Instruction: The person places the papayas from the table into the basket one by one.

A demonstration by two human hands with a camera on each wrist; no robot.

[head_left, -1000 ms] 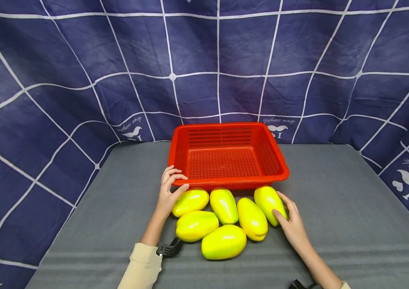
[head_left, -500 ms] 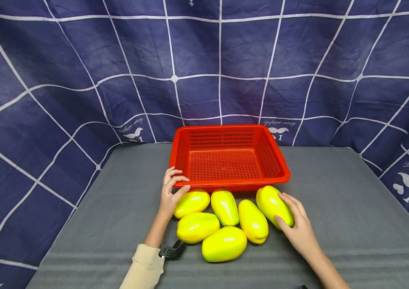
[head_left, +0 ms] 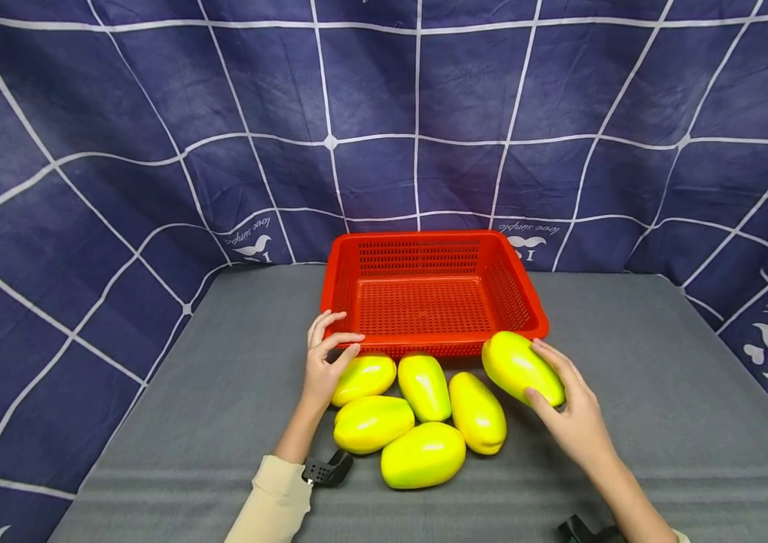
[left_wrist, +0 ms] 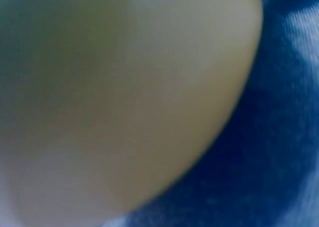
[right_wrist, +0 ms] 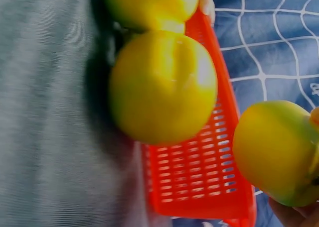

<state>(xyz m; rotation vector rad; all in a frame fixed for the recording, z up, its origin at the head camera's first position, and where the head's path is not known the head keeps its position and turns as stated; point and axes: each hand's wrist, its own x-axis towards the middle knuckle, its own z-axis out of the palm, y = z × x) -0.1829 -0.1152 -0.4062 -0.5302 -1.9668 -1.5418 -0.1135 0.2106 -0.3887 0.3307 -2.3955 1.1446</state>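
In the head view, my right hand [head_left: 573,422] holds a yellow-green papaya [head_left: 522,368], thumb on its near side and fingers on the far side. This papaya is raised at the front right corner of the red plastic basket [head_left: 434,348]. My left hand [head_left: 324,369] grips the basket's rim near its front left corner, its thumb close to a papaya [head_left: 365,379]. Several more papayas lie grouped before the basket, one papaya [head_left: 477,413] nearest the held one. The right wrist view shows the held papaya [right_wrist: 276,150] at right. A blurred rounded shape [left_wrist: 124,102] fills most of the left wrist view.
A grey cloth [head_left: 221,422] covers the table. Behind the basket hangs a dark blue curtain [head_left: 370,181] with white grid lines. The basket's perforated floor [head_left: 417,305] shows bare. A black wrist strap [head_left: 328,469] is on the left wrist.
The papaya in my right hand has risen off the cloth, shifted slightly right and tilted, and now overlaps the basket's front right rim in view. My left hand stays at the rim.
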